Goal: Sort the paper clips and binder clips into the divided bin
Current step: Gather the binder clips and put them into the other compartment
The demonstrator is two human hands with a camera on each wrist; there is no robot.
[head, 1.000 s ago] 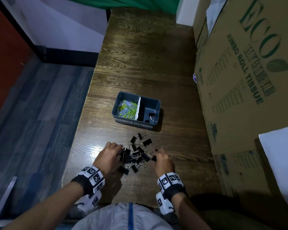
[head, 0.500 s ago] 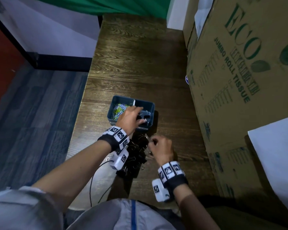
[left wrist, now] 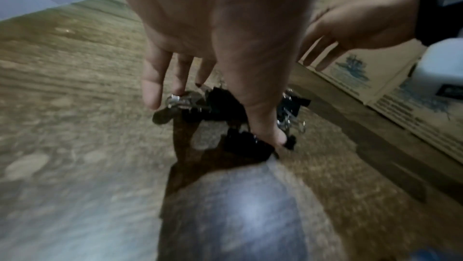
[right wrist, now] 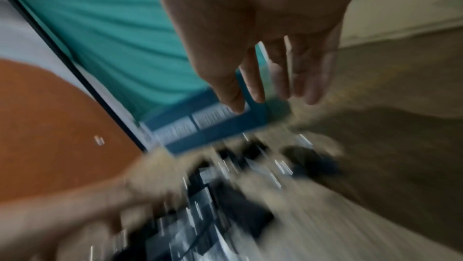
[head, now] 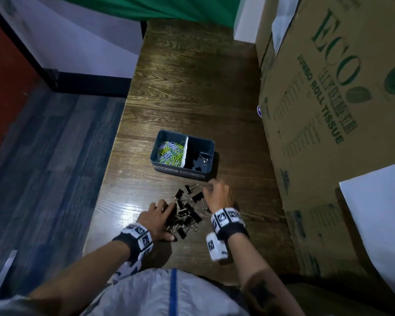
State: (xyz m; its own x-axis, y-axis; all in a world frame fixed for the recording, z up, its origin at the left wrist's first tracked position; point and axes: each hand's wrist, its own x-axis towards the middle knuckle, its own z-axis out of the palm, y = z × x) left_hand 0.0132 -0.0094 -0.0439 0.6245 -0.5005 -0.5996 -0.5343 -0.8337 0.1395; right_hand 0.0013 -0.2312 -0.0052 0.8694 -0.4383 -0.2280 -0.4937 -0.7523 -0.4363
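A dark blue divided bin (head: 185,174) sits mid-table; its left half holds coloured paper clips (head: 170,152), its right half black binder clips (head: 197,158). A pile of black binder clips (head: 188,213) lies just in front of it. My left hand (head: 163,213) lies on the pile's left side, fingers straight; in the left wrist view its fingertips (left wrist: 150,97) and thumb touch the clips (left wrist: 225,104). My right hand (head: 215,193) hovers at the pile's far right, beside the bin's front corner. The blurred right wrist view shows its fingers (right wrist: 310,87) straight and holding nothing.
Tall cardboard boxes (head: 328,110) wall off the right side of the wooden table (head: 192,87). A white sheet (head: 378,213) leans at the near right. The table's left edge drops to a grey floor (head: 55,156).
My left hand has come back from over the bin's right half to the pile. My right hand has uncurled and shifted slightly toward the bin.
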